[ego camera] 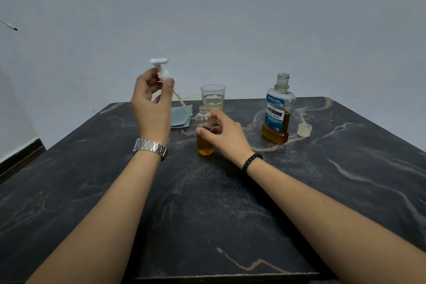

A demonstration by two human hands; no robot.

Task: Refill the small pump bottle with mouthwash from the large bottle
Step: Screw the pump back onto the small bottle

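On the dark marble-patterned tabletop (207, 203), the small pump bottle (204, 136) stands upright near the middle, its neck open and uncapped. Amber mouthwash fills roughly its lower half; the upper half is clear. The right hand (222, 132) holds this bottle from the right side, with the thumb across its front at liquid level and the fingers curled round the far side. A black bead bracelet (251, 162) sits on the right wrist.

The left hand (151, 101) is raised above the tabletop, to the left of the small bottle. Its thumb and fingers pinch the white pump head (161, 69) at the collar, nozzle uppermost. The dip tube (181, 100) hangs from the collar and slants down to the right, its lower end near a folded grey-blue cloth (182, 116) lying flat on the tabletop. A metal-link watch (149, 146) sits on the left wrist.

Behind the small bottle stands a clear drinking glass (212, 97), holding a little pale liquid. Well to the right stands the large bottle (277, 110), upright and uncapped, with a blue LISTERINE COOL MINT label and amber liquid in its lower part. Its translucent cap (304, 130) lies on the tabletop just right of the bottle base, apart from it.
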